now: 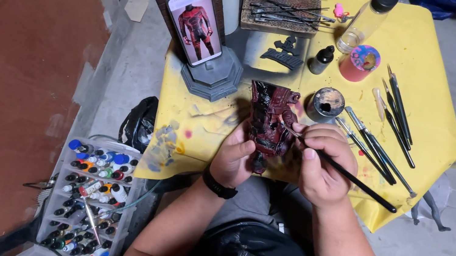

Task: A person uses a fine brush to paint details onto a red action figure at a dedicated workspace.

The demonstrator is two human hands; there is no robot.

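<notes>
One dark red figure torso, one brush in use, two hands at work over the yellow-covered table.

A tray of many paint bottles sat on the floor at left; one phone leaned on a stand. The left hand gripped the headless, glossy red-and-black figure torso above the table's near edge. The right hand pinched one black-handled paintbrush, tip on the torso. About seven spare brushes lay at right.
</notes>
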